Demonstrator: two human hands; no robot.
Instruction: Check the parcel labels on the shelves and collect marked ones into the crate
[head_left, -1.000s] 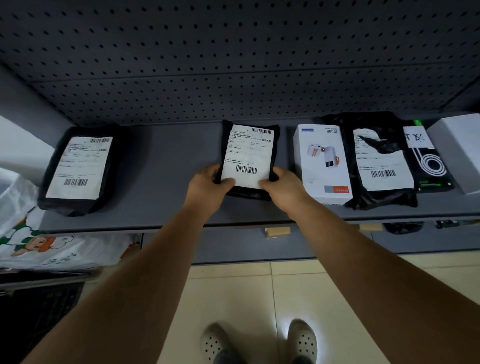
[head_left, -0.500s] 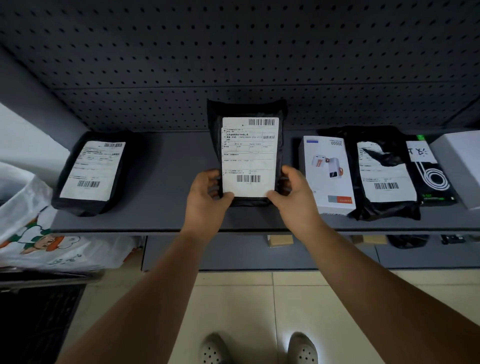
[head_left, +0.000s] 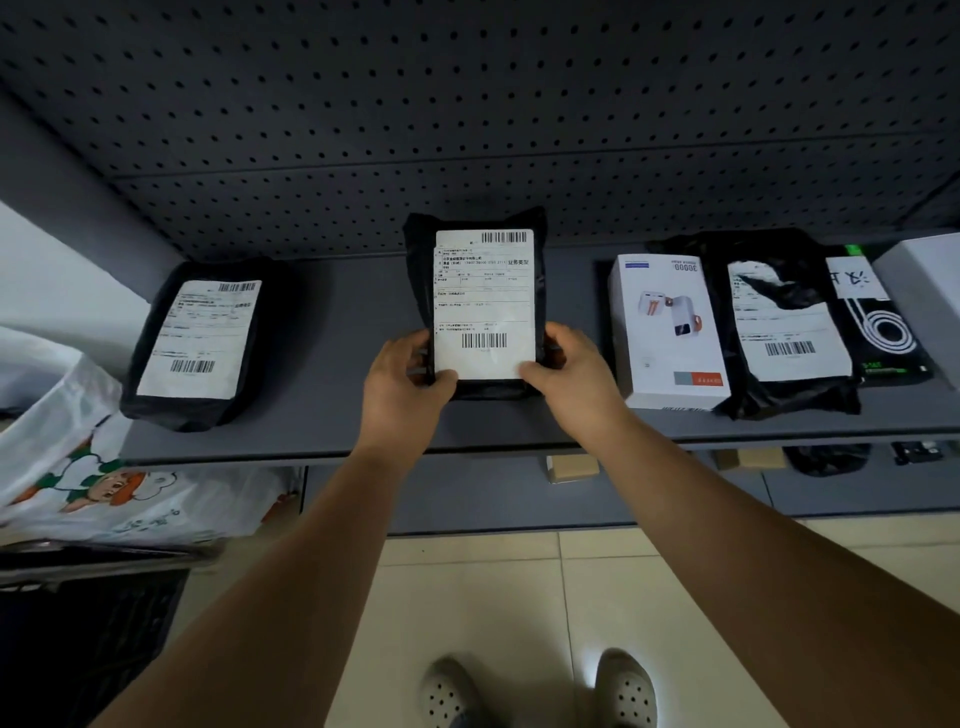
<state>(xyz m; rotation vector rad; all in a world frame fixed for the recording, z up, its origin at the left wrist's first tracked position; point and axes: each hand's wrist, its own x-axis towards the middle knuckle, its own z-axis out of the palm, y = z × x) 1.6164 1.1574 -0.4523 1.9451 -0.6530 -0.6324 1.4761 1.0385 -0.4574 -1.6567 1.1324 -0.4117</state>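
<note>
A black parcel bag with a white shipping label is tilted up off the grey shelf, label facing me. My left hand grips its lower left corner and my right hand grips its lower right corner, thumbs on the label's bottom edge. Another black labelled parcel lies flat at the shelf's left. On the right lie a white power-bank box, a black parcel with a crumpled label and a black cable pack. A dark crate sits at the lower left.
A white printed plastic bag lies over the crate's top. A white box is at the shelf's far right. A perforated back panel rises behind the shelf. Small cartons sit on a lower shelf. My shoes stand on a tiled floor.
Both hands have lifted the middle parcel from lying flat to tilted upright, label toward me. The view has drawn slightly closer to the shelf.
</note>
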